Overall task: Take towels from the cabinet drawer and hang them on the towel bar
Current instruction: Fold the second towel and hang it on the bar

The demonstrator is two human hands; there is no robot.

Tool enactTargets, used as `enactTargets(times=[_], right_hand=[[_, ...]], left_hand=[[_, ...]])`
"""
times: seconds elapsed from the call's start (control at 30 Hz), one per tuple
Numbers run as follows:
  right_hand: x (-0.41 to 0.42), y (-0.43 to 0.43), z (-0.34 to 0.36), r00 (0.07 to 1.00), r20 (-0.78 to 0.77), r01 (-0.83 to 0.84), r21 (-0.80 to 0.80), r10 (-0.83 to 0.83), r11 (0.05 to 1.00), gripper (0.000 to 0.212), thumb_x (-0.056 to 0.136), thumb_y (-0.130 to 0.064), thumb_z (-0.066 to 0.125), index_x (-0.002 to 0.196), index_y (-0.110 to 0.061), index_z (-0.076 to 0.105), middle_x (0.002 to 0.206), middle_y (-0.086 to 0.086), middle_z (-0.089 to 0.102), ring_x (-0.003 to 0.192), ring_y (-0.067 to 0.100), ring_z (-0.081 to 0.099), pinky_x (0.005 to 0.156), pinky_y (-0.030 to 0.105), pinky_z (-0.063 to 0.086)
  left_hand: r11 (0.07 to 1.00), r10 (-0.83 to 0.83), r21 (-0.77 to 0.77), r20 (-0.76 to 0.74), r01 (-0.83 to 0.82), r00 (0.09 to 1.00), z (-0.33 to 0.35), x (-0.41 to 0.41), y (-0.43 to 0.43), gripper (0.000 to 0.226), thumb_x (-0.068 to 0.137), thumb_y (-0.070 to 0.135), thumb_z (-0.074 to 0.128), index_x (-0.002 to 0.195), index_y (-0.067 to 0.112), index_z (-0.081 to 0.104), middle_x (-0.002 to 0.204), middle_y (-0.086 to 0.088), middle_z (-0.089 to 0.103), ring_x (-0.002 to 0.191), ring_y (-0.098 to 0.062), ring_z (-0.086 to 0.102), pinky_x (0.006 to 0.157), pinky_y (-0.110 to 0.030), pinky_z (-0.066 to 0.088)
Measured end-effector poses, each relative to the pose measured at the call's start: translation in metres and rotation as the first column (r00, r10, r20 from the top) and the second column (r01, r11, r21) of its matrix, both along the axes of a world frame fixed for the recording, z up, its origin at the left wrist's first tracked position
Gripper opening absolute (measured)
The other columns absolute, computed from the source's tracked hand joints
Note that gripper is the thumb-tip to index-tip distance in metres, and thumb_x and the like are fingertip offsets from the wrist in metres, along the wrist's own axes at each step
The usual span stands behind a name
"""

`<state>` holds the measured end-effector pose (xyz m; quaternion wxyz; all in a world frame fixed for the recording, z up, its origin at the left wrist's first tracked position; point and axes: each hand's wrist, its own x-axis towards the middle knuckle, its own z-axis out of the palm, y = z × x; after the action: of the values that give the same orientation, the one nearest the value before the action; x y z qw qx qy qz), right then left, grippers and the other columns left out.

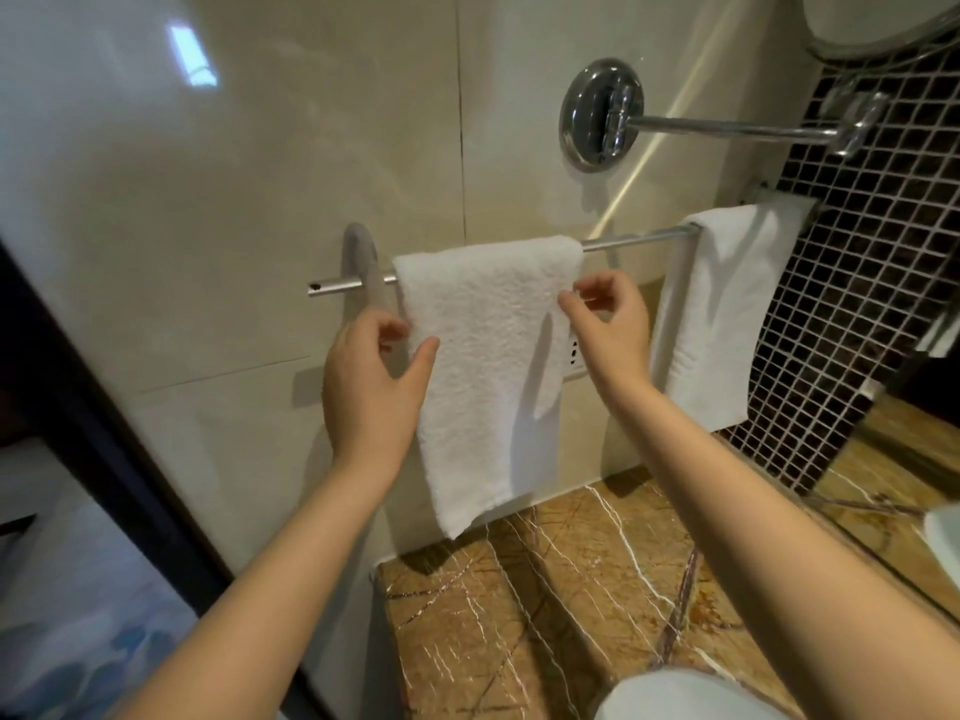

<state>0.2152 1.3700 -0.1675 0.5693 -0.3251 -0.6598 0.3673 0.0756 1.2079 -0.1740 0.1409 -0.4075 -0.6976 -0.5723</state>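
On the bar (634,240), the towel (483,356) hangs between your left hand (371,387) and right hand (610,324), each pinching an edge.

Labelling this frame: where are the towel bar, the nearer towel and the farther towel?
towel bar (634,238): head view, bare stretch between towels.
nearer towel (483,356): head view, front face.
farther towel (727,304): head view, front face.

I see towel bar (343,286) mid-span hidden under near towel (483,356), far end under far towel (722,314). Wall socket (574,350) half covered. Round mirror (872,23) cut by top edge, white fixture (943,543) by right edge. Left hand (369,387), right hand (613,324): grip on towel edges unconfirmed.
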Motion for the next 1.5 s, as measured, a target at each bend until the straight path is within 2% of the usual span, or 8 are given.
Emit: enactTargets(times=[0.17, 0.27, 0.43, 0.53, 0.63, 1.0, 1.2, 1.5], right_hand=[[-0.005, 0.005, 0.002, 0.963, -0.096, -0.266, -0.211, 0.251, 0.941, 0.011, 0.086, -0.008, 0.065, 0.095, -0.009, 0.059, 0.092, 0.004, 0.063, 0.084, 0.016, 0.059, 0.074, 0.024, 0.048], [-0.008, 0.01, 0.005, 0.932, -0.154, -0.361, -0.329, 0.328, 0.873, 0.018, 0.078, -0.022, 0.067, 0.092, -0.012, 0.061, 0.091, 0.008, 0.061, 0.084, 0.022, 0.053, 0.075, 0.034, 0.038], [-0.009, 0.016, -0.004, 0.899, -0.136, -0.437, -0.316, 0.415, 0.842, 0.01, 0.082, -0.021, 0.069, 0.091, -0.023, 0.072, 0.088, -0.008, 0.073, 0.083, 0.012, 0.067, 0.071, 0.026, 0.047], [-0.007, 0.019, -0.013, 0.892, -0.149, -0.452, -0.29, 0.427, 0.843, 0.011, 0.083, -0.017, 0.071, 0.091, -0.023, 0.072, 0.09, -0.007, 0.075, 0.081, 0.011, 0.069, 0.066, 0.019, 0.049], [-0.005, 0.02, -0.018, 0.907, -0.156, -0.422, -0.319, 0.392, 0.848, 0.006, 0.083, -0.018, 0.071, 0.088, -0.021, 0.071, 0.092, 0.002, 0.07, 0.084, 0.022, 0.06, 0.073, 0.032, 0.041], [0.005, 0.019, -0.025, 0.891, -0.147, -0.454, -0.275, 0.43, 0.847, 0.01, 0.083, -0.013, 0.072, 0.091, -0.008, 0.072, 0.084, 0.0, 0.074, 0.07, 0.006, 0.068, 0.057, 0.016, 0.051], [0.015, 0.02, -0.048, 0.873, -0.065, -0.472, -0.361, 0.483, 0.804, 0.014, 0.081, -0.013, 0.073, 0.094, -0.015, 0.073, 0.095, 0.0, 0.075, 0.091, 0.015, 0.071, 0.083, 0.029, 0.056], [0.018, 0.011, -0.061, 0.897, -0.073, -0.436, -0.308, 0.436, 0.846, 0.01, 0.078, -0.009, 0.076, 0.082, -0.018, 0.074, 0.08, -0.008, 0.076, 0.076, 0.005, 0.071, 0.063, 0.014, 0.052]], left_hand=[[0.996, -0.074, 0.067, 0.273, 0.058, 0.959, -0.009, -0.012, 0.018, 0.026, 0.078, 0.035, 0.073, 0.091, 0.017, 0.059, 0.103, -0.005, 0.063, 0.095, -0.019, 0.06, 0.082, -0.033, 0.05], [0.979, -0.2, 0.109, 0.325, 0.174, 0.924, -0.005, -0.011, 0.027, 0.017, 0.083, 0.026, 0.071, 0.09, 0.011, 0.067, 0.095, -0.009, 0.069, 0.091, -0.024, 0.065, 0.085, -0.044, 0.053], [0.963, -0.262, 0.154, 0.348, 0.221, 0.9, -0.006, -0.012, 0.033, 0.036, 0.084, 0.024, 0.069, 0.076, -0.01, 0.06, 0.07, -0.011, 0.063, 0.064, -0.018, 0.055, 0.057, -0.035, 0.046], [0.952, -0.289, 0.2, 0.343, 0.231, 0.894, -0.01, -0.015, 0.034, 0.045, 0.083, 0.026, 0.071, 0.074, -0.014, 0.055, 0.069, -0.024, 0.059, 0.063, -0.019, 0.051, 0.058, -0.034, 0.042], [0.948, -0.294, 0.222, 0.336, 0.228, 0.895, -0.014, -0.016, 0.036, 0.046, 0.082, 0.028, 0.071, 0.074, -0.014, 0.055, 0.067, -0.024, 0.059, 0.061, -0.019, 0.049, 0.057, -0.033, 0.041], [0.932, -0.323, 0.269, 0.311, 0.243, 0.894, -0.026, -0.021, 0.041, 0.047, 0.081, 0.031, 0.072, 0.066, -0.009, 0.051, 0.06, -0.003, 0.051, 0.055, -0.007, 0.044, 0.05, -0.021, 0.037], [0.954, -0.3, 0.103, 0.325, 0.282, 0.897, -0.059, -0.018, 0.028, 0.046, 0.084, 0.034, 0.064, 0.053, 0.015, 0.037, 0.046, 0.015, 0.037, 0.044, 0.001, 0.031, 0.044, -0.015, 0.025], [0.971, -0.233, 0.016, 0.257, 0.237, 0.938, -0.073, -0.021, 0.02, 0.054, 0.083, 0.024, 0.07, 0.048, 0.02, 0.029, 0.046, 0.013, 0.028, 0.042, -0.002, 0.028, 0.047, -0.017, 0.024]])
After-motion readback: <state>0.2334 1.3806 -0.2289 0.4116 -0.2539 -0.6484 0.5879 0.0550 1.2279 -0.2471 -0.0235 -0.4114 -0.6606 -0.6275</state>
